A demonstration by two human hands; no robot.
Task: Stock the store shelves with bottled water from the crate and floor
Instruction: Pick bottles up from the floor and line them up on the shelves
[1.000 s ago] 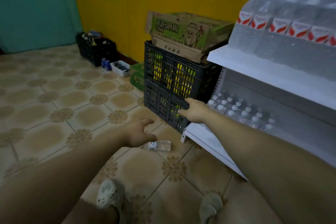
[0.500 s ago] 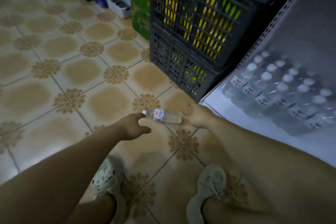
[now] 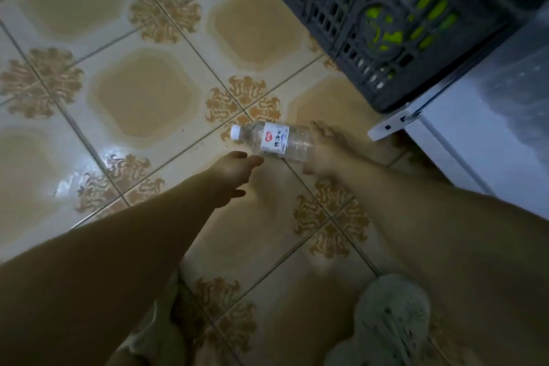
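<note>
r hand (image 3: pixel 323 151) wraps bottle (image 3: pixel 276 140) base; l hand (image 3: pixel 234 171) loose beside it. we judge it light, slick, crushable; grip at label.

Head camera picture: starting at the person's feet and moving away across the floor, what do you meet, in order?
The shoe → left hand → water bottle lying on its side → dark crate. The right hand, curled round the bottle's base, lies level with it, so it is left out.
</note>
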